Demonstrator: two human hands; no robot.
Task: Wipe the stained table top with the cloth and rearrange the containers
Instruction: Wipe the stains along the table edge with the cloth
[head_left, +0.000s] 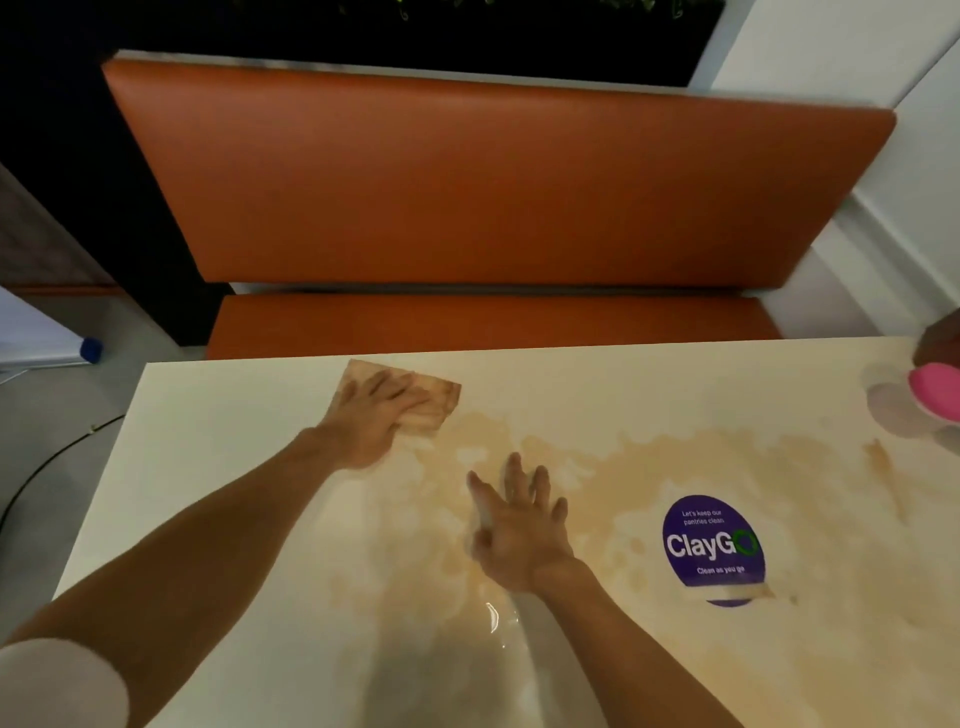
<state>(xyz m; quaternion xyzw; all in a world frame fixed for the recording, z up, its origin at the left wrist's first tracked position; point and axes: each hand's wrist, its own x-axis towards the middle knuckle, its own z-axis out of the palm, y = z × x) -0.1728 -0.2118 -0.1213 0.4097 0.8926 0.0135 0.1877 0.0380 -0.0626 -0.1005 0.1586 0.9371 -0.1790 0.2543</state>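
Note:
A cream table top (218, 441) carries a wide brown stain (613, 462) across its middle and right. My left hand (371, 415) presses flat on a brown-soaked cloth (439, 397) near the table's far edge, left of centre. My right hand (519, 525) rests on the wet stain with its fingers spread and holds nothing. A pink-lidded container (937, 389) sits at the far right edge, with pale round containers (893, 410) beside it, partly cut off by the frame.
A purple round "ClayGo" sticker (714, 545) is stuck to the table at the right. An orange padded bench (493, 182) stands behind the far edge. Another person's hand (940, 338) shows at the right edge above the pink lid.

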